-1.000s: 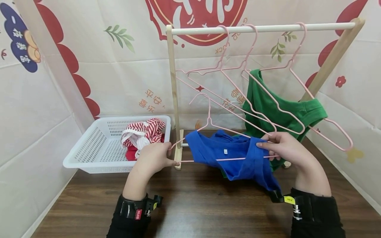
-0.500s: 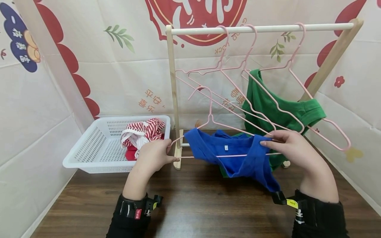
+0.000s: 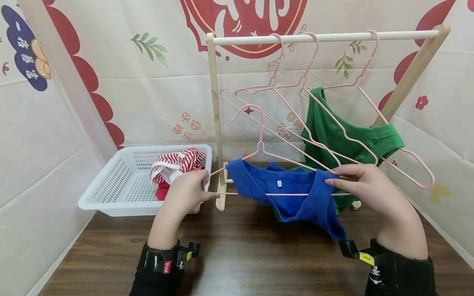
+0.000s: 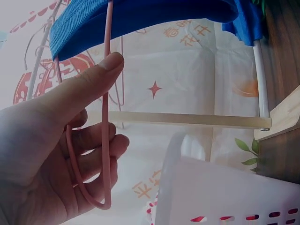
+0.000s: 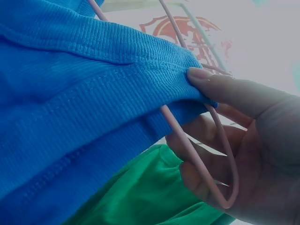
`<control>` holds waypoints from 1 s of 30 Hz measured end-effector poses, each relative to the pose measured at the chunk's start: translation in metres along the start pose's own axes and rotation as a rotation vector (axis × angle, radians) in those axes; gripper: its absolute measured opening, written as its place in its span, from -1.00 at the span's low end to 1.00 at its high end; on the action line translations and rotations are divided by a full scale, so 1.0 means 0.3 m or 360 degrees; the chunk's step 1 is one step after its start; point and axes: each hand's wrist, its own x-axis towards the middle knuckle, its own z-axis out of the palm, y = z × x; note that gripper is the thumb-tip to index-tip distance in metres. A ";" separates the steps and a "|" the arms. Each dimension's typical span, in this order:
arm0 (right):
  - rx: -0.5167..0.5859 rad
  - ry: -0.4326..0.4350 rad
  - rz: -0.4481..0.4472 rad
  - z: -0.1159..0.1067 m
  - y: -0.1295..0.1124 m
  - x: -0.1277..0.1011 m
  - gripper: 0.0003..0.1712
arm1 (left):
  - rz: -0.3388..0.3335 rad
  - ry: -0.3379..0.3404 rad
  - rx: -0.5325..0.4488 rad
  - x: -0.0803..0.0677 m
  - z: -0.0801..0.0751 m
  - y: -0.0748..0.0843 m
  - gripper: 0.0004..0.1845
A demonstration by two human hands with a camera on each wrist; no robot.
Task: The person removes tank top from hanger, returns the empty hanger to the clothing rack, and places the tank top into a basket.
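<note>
Blue ribbed top (image 3: 292, 193), draped over pink hanger (image 3: 259, 152)

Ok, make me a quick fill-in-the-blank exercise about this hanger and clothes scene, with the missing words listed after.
1. The left hand and right hand hold a pink hanger carrying a ____ garment.
2. The garment already hanging on the rail is ____.
3. The white basket holds a red-and-white ____ cloth.
4. The basket stands on the person's ____ side of the rack.

Missing words: blue; green; striped; left
</note>
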 end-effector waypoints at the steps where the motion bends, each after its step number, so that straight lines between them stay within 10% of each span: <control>1: -0.0015 0.0010 -0.0010 0.001 -0.006 -0.002 -0.89 | 0.0004 0.0015 -0.0004 -0.002 -0.002 -0.003 -0.51; 30: -0.0299 0.0039 -0.0295 0.011 -0.116 -0.051 -0.78 | 0.0085 0.0016 -0.0097 -0.013 -0.018 -0.076 -0.48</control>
